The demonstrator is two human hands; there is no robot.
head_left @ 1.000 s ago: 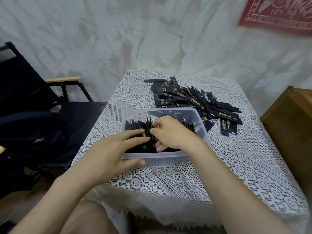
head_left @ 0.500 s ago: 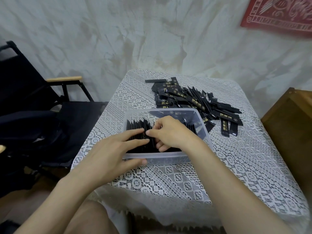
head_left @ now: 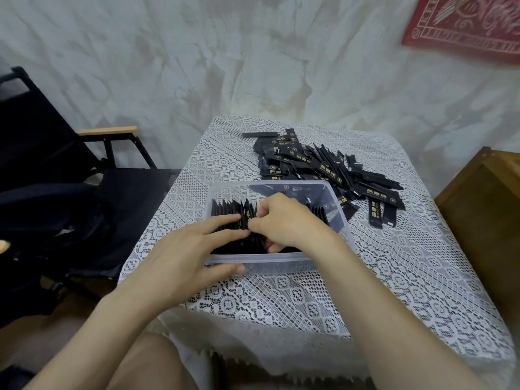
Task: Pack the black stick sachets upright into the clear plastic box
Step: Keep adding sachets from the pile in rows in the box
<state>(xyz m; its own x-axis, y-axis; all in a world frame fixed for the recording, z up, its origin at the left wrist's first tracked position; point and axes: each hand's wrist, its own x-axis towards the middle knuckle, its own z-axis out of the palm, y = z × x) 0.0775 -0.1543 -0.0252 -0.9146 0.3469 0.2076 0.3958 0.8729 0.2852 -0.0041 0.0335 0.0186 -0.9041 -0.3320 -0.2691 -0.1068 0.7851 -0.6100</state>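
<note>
Right hand (head_left: 284, 220) has shifted slightly left, pinching sachets (head_left: 235, 215) upright in the box (head_left: 281, 258). Left hand (head_left: 194, 249) stays spread, bracing the row. Big pile (head_left: 323, 167) still unpacked.

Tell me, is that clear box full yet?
Not yet. The clear box holds upright sachets on its left side; its far right corner looks bare, and a pile waits outside.

The stick sachets (head_left: 323, 168) are black with small gold print, and the box (head_left: 342, 218) is clear with a faint blue tint. White lace with a geometric openwork pattern covers the surface (head_left: 394, 277); the wall hanging (head_left: 464, 23) is red with pale ornament, the chair (head_left: 56, 170) black
</note>
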